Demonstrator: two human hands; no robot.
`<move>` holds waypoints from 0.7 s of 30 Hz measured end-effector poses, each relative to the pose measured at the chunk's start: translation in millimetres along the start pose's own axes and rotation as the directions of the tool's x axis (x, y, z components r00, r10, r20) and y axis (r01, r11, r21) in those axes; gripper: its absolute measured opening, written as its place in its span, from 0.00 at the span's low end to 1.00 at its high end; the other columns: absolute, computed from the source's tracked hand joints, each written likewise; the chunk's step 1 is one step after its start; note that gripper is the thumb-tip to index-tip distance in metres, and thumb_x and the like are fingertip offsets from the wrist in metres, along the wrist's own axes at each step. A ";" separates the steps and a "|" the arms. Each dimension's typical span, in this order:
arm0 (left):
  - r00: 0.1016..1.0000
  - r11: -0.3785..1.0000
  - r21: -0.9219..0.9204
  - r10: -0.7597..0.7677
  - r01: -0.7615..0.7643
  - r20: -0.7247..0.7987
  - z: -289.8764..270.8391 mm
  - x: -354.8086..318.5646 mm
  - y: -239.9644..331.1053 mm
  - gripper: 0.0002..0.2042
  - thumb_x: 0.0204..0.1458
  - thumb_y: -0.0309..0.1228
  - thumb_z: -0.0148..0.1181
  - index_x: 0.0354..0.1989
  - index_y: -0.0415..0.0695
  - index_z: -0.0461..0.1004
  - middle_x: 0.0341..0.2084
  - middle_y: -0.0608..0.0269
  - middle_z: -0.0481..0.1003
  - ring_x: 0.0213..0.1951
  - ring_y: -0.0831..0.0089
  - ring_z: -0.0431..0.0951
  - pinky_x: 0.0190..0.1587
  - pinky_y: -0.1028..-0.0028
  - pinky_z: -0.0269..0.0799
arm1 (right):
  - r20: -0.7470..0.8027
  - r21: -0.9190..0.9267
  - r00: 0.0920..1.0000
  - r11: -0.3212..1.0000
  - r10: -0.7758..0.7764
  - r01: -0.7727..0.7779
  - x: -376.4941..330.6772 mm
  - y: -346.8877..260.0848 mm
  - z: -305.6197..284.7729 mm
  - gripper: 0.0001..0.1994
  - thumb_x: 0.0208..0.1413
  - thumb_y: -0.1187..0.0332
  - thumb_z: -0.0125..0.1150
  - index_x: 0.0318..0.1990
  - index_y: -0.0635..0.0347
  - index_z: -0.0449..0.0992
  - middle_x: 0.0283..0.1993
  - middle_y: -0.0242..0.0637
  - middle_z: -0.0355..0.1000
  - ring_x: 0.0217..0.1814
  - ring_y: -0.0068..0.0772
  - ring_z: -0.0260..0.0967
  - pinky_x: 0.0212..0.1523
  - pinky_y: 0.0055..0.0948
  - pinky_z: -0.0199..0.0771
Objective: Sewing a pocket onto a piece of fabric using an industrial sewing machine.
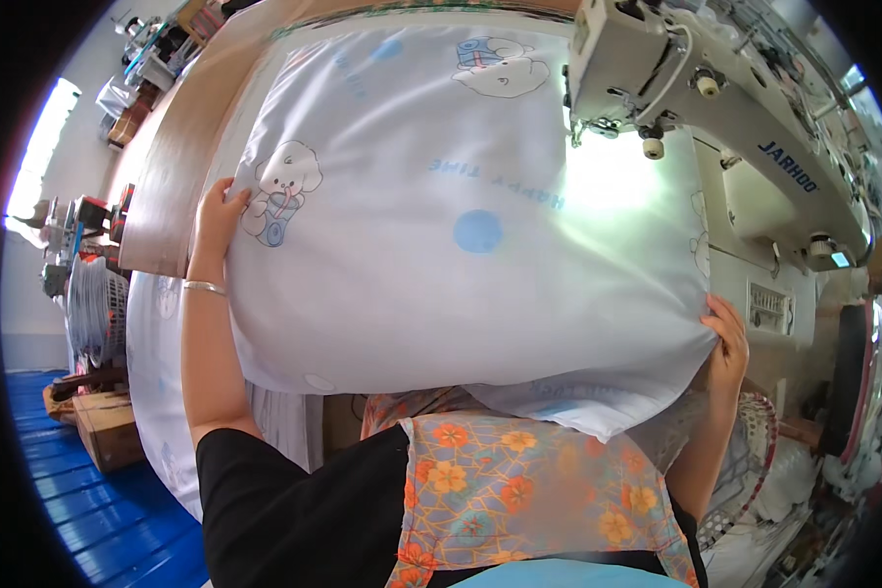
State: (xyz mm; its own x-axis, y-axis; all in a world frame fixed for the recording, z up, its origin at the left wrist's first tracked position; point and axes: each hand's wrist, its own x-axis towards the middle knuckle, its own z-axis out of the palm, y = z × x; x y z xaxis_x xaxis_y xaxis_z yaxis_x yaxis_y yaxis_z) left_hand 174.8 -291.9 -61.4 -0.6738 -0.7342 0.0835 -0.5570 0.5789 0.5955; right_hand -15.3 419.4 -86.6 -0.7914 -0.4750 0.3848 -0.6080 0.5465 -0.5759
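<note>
A large white cloth (363,284), printed with cartoon puppies, drink cups and blue dots, lies spread over the sewing table and drapes over its front edge. At the cloth's left edge, my left hand (218,225) is closed on the hem, thumb on top. My right hand (727,338) pinches the right edge lower down, where the fabric gathers into folds. Above the far right part of the cloth stands the head of a white sewing machine (637,78); its lamp throws a bright greenish patch on the fabric. The needle area is hard to make out in the glare.
A wooden board (181,167) extends along the table's left side. More printed white cloth (152,363) hangs below it. A cardboard box (110,431) sits on the blue floor (98,510) near a basket (98,309). A red-trimmed basket (759,451) stands at lower right.
</note>
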 end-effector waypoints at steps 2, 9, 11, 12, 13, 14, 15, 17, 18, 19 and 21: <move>1.000 1.000 -0.016 0.012 -0.012 0.000 6.1 3.8 9.2 0.22 0.52 0.35 0.63 0.53 0.34 0.72 0.38 0.52 0.79 0.38 0.71 0.79 0.40 0.74 0.73 | -0.023 -0.023 1.000 1.000 0.015 -0.016 -5.1 1.2 -6.5 0.16 0.42 0.85 0.49 0.38 0.63 0.79 0.52 0.41 0.76 0.62 0.44 0.66 0.62 0.36 0.63; 0.999 0.998 -0.052 0.027 -0.026 0.022 -3.3 27.2 -46.1 0.25 0.55 0.34 0.61 0.56 0.30 0.67 0.38 0.50 0.78 0.38 0.72 0.77 0.41 0.74 0.73 | 0.021 0.003 0.999 0.999 -0.034 0.034 10.2 -6.7 -4.3 0.13 0.47 0.85 0.49 0.38 0.64 0.77 0.52 0.43 0.75 0.60 0.45 0.68 0.61 0.35 0.63; 0.999 0.998 -0.048 0.030 -0.028 0.035 0.6 30.0 -38.0 0.25 0.55 0.34 0.61 0.56 0.30 0.67 0.38 0.50 0.78 0.39 0.72 0.77 0.41 0.74 0.73 | -0.013 0.031 1.000 1.000 0.005 -0.005 6.8 -8.0 -5.3 0.14 0.47 0.85 0.48 0.38 0.64 0.77 0.52 0.43 0.75 0.59 0.45 0.69 0.61 0.34 0.64; 0.999 0.999 -0.044 0.034 -0.032 0.031 4.5 30.2 -35.0 0.24 0.55 0.35 0.61 0.56 0.31 0.67 0.38 0.50 0.78 0.39 0.72 0.77 0.41 0.74 0.73 | -0.031 0.069 0.999 0.997 0.028 -0.025 4.8 -8.9 -6.2 0.14 0.47 0.86 0.48 0.38 0.64 0.78 0.52 0.43 0.75 0.59 0.45 0.69 0.60 0.34 0.64; 0.999 0.999 -0.038 0.032 -0.031 0.020 4.8 29.0 -33.4 0.24 0.55 0.35 0.61 0.56 0.31 0.67 0.38 0.50 0.78 0.38 0.72 0.77 0.41 0.75 0.73 | -0.039 0.067 0.999 0.997 0.032 -0.029 3.6 -10.1 -6.7 0.14 0.47 0.86 0.48 0.38 0.64 0.78 0.52 0.43 0.75 0.59 0.45 0.69 0.60 0.34 0.64; 0.999 0.999 -0.039 0.039 -0.038 0.021 4.1 29.8 -34.1 0.24 0.55 0.35 0.61 0.56 0.31 0.67 0.38 0.50 0.78 0.38 0.72 0.77 0.41 0.75 0.73 | -0.043 0.094 0.998 0.995 0.038 -0.034 2.5 -11.4 -7.2 0.14 0.47 0.86 0.48 0.38 0.64 0.78 0.52 0.43 0.75 0.59 0.44 0.69 0.60 0.34 0.65; 0.999 0.998 -0.049 0.031 -0.030 0.021 4.0 30.5 -35.3 0.24 0.55 0.35 0.61 0.56 0.31 0.68 0.38 0.50 0.78 0.39 0.72 0.77 0.41 0.75 0.73 | -0.046 0.121 0.998 0.992 0.044 -0.038 1.8 -12.1 -7.7 0.14 0.47 0.86 0.48 0.38 0.64 0.78 0.52 0.43 0.75 0.58 0.44 0.70 0.59 0.33 0.65; 1.000 0.998 -0.054 0.019 -0.018 0.014 0.6 30.8 -46.1 0.24 0.55 0.35 0.61 0.56 0.32 0.68 0.39 0.51 0.78 0.39 0.72 0.78 0.41 0.75 0.73 | -0.041 0.115 0.999 0.993 0.023 -0.018 2.2 -8.5 -7.4 0.14 0.48 0.85 0.49 0.39 0.64 0.78 0.52 0.43 0.75 0.58 0.44 0.70 0.59 0.32 0.65; 1.000 0.998 -0.059 0.021 -0.021 0.001 -3.5 30.9 -53.1 0.25 0.55 0.36 0.61 0.57 0.33 0.68 0.37 0.53 0.77 0.37 0.73 0.77 0.40 0.75 0.72 | -0.030 0.111 1.000 0.994 -0.001 0.004 2.0 -8.0 -6.5 0.14 0.48 0.85 0.50 0.40 0.64 0.77 0.52 0.44 0.75 0.58 0.44 0.70 0.59 0.31 0.66; 1.000 0.998 -0.063 0.018 -0.018 -0.011 -7.8 29.3 -58.7 0.25 0.55 0.36 0.61 0.57 0.34 0.68 0.35 0.55 0.77 0.36 0.74 0.76 0.39 0.75 0.71 | -0.022 0.122 1.000 0.993 -0.006 0.009 0.4 -7.1 -5.7 0.14 0.48 0.85 0.50 0.40 0.64 0.77 0.52 0.44 0.75 0.58 0.44 0.70 0.59 0.31 0.66; 0.999 0.999 -0.035 0.033 -0.034 -0.025 4.8 17.3 -25.6 0.25 0.55 0.37 0.62 0.58 0.35 0.68 0.33 0.58 0.76 0.34 0.75 0.74 0.37 0.76 0.70 | -0.057 0.119 0.998 0.993 0.016 -0.009 -4.7 -3.8 -4.7 0.12 0.53 0.84 0.50 0.42 0.65 0.77 0.51 0.43 0.75 0.57 0.39 0.71 0.58 0.30 0.66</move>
State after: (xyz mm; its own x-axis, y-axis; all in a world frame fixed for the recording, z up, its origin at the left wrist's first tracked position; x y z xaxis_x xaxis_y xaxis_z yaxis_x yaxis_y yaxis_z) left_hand 175.1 -317.7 -79.1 -0.6797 -0.7230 0.1233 -0.5164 0.5911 0.6196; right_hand -9.6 422.8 -82.9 -0.8035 -0.4258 0.4160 -0.5887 0.4650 -0.6612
